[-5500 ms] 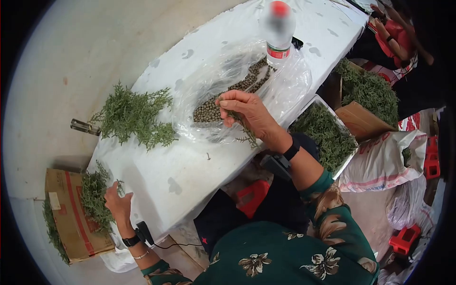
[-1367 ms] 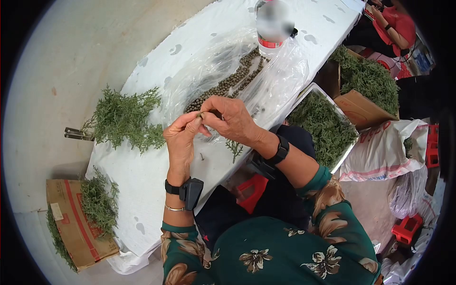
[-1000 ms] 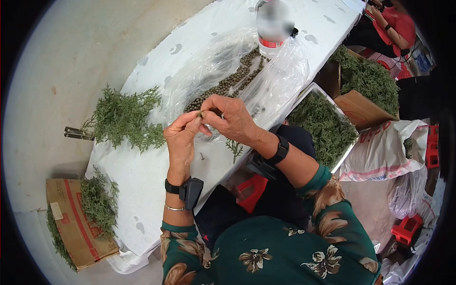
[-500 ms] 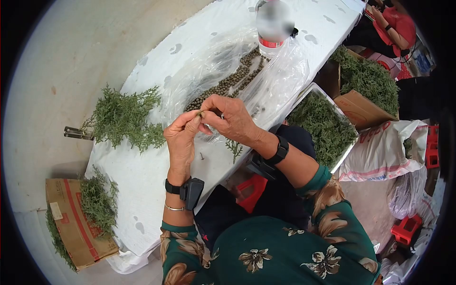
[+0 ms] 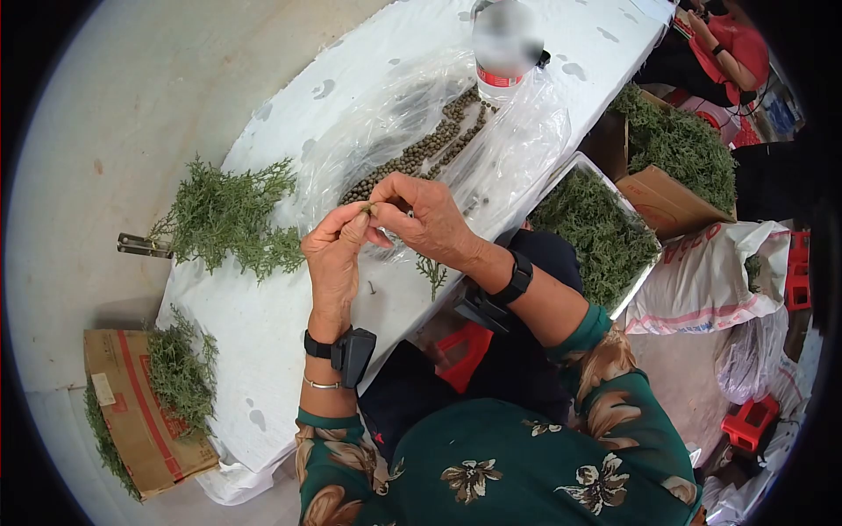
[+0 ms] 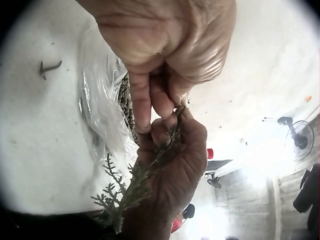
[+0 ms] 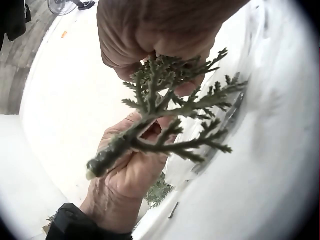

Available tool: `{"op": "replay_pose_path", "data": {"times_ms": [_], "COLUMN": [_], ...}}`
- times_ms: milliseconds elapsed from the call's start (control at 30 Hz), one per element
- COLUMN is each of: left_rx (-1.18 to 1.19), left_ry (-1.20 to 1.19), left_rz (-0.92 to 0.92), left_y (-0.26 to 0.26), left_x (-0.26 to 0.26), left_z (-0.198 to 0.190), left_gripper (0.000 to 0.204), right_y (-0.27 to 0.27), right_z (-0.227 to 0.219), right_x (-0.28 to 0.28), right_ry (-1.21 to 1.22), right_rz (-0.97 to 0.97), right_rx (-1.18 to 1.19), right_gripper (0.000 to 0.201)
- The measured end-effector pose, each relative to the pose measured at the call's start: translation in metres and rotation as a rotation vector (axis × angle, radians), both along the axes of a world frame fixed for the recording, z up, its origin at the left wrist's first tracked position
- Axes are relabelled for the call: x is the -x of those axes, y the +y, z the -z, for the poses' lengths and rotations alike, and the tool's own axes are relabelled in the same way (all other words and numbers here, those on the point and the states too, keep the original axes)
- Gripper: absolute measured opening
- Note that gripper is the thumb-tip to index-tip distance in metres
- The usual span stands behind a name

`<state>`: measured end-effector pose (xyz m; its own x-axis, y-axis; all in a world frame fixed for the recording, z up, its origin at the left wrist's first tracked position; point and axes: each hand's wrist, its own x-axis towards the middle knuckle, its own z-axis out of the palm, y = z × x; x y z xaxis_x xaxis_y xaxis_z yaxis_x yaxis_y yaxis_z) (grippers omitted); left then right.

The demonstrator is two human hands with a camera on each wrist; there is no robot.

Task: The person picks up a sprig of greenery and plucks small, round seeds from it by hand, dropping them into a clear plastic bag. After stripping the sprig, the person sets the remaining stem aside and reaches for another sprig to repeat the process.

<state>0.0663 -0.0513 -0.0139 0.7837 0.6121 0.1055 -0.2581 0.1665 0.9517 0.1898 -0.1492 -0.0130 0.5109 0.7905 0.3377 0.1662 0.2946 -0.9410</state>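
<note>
In the head view my left hand and right hand meet fingertip to fingertip over the table. My right hand holds a green conifer sprig, whose leafy branches hang below the palm. The left wrist view shows the sprig running along the right palm up to the joined fingertips, where my left thumb and fingers pinch its upper end. Seen from the right wrist, the sprig has forked, scaly branches and a thick, pale-ended stem. Just behind the hands lie small brown beads on clear plastic.
Loose conifer greenery lies on the white-covered table. A cardboard box of sprigs stands at the left; a white box of greenery is at the right. A bottle stands behind the beads. Another person sits far right.
Since the oldest frame, my left hand has come from the greenery box to meet my right hand, which now holds the sprig lower. In the last second both hands stay almost still.
</note>
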Motion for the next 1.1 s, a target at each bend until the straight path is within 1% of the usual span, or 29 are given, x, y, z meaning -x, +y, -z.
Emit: {"op": "replay_pose_path", "data": {"times_ms": [100,200,467,767,900,1000,1100], "left_rx": [-0.014,-0.022,-0.040,-0.072,-0.121,-0.196,-0.222], "left_ry": [0.001,0.011,0.008,0.012,0.011,0.036,0.045], "left_rz": [-0.002,-0.015,-0.022,-0.056,-0.063,-0.085,-0.090], "left_y": [-0.0008,-0.0004,-0.0019,-0.0045,-0.0057,-0.0067,-0.0072], "left_x": [-0.0008,-0.0005,-0.0008,-0.0014,-0.0020,-0.0022,-0.0022], "left_z": [0.0002,0.0006,-0.0020,-0.0025,-0.0033,-0.0049,-0.0058], "left_gripper": [0.020,0.020,0.019,0.018,0.017,0.016,0.016], "right_y": [-0.0001,0.0031,0.0025,0.0023,0.0002,-0.0003,-0.0004], "right_z": [0.0009,0.0059,0.0044,0.0053,0.0036,0.0036,0.0040], "right_x": [0.0001,0.0013,0.0017,0.0027,0.0026,0.0024,0.0021], "right_ry": [-0.020,-0.134,-0.217,-0.217,-0.196,-0.216,-0.262], "right_rz": [0.015,0.098,0.143,0.152,0.139,0.145,0.161], "right_rx": [0.010,-0.051,-0.088,-0.086,-0.056,-0.071,-0.079], "right_gripper": [0.009,0.009,0.009,0.009,0.009,0.009,0.009]}}
